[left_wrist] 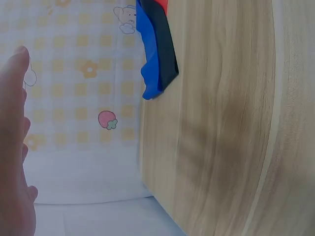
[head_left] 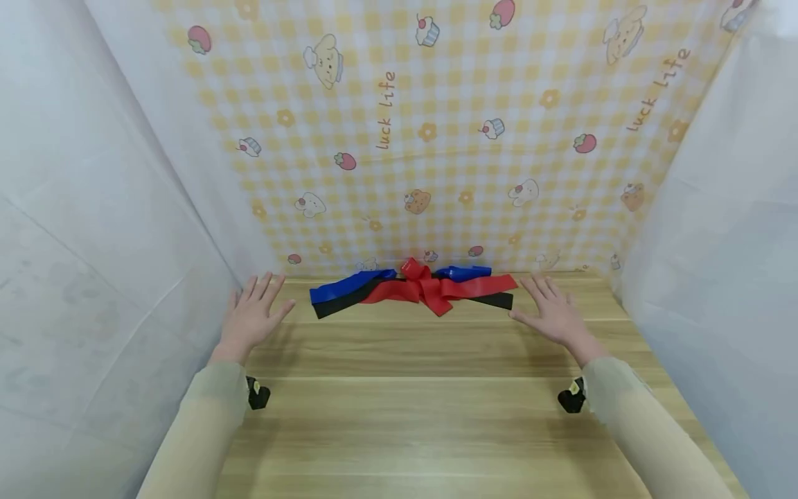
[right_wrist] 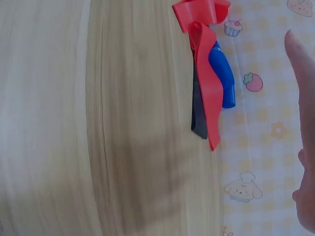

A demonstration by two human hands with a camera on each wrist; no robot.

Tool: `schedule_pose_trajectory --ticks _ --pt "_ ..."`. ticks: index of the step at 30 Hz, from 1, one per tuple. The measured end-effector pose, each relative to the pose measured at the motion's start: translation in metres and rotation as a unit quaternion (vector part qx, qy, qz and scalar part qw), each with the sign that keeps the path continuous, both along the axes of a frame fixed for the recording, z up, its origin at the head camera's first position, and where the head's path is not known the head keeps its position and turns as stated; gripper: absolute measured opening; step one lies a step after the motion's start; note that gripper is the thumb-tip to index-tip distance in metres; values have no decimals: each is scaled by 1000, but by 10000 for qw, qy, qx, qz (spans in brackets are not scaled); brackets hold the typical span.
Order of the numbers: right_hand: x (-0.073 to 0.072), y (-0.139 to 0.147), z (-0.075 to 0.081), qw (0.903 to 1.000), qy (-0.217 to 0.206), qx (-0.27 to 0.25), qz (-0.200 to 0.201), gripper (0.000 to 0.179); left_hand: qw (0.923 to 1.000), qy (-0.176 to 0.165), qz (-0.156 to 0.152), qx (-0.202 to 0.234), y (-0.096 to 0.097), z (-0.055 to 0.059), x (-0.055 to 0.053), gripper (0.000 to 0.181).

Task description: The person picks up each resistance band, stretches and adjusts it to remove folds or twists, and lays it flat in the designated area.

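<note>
The left hand (head_left: 251, 315) and the right hand (head_left: 551, 315) are held up over the wooden bench (head_left: 405, 423). Each grip is spread wide, with fingers straight. Between them, at the back of the bench, a red strip (head_left: 479, 287), a blue strip (head_left: 349, 285) and a black strip (head_left: 339, 305) lie in one pile. The red strip is on top, all bunched up in the middle. The left hand is near the blue and black ends. The right hand is near a red end. Behind is a yellow checked cloth (head_left: 461, 159).
</note>
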State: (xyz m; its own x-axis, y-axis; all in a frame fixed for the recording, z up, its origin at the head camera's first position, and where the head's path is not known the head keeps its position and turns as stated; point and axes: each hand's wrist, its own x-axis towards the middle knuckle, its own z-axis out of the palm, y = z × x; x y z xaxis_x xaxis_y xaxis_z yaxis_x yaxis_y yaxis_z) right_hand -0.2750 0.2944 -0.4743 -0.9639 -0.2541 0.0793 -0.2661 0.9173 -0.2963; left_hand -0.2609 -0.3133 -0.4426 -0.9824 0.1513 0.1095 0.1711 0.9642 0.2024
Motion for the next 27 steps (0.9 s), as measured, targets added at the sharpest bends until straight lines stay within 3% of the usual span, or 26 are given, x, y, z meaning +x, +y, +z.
schedule_pose_trajectory --ticks 5,10,16,20,27 --pt "-5 -14 -3 9993 209 -160 265 84 9996 109 -226 97 5 -10 -4 73" --pt "-7 -37 -12 9972 359 -512 398 70 9978 161 -557 331 24 -25 -9 70" --pt "-13 -80 -30 9928 22 -1114 440 58 9943 368 -829 553 50 -46 -11 68" --pt "-17 -104 -41 9879 -285 -1474 400 53 9921 227 -926 815 67 -56 -14 67" --pt "-27 -133 -55 9806 -525 -1828 480 48 9912 0 -791 1058 81 -73 -20 63"
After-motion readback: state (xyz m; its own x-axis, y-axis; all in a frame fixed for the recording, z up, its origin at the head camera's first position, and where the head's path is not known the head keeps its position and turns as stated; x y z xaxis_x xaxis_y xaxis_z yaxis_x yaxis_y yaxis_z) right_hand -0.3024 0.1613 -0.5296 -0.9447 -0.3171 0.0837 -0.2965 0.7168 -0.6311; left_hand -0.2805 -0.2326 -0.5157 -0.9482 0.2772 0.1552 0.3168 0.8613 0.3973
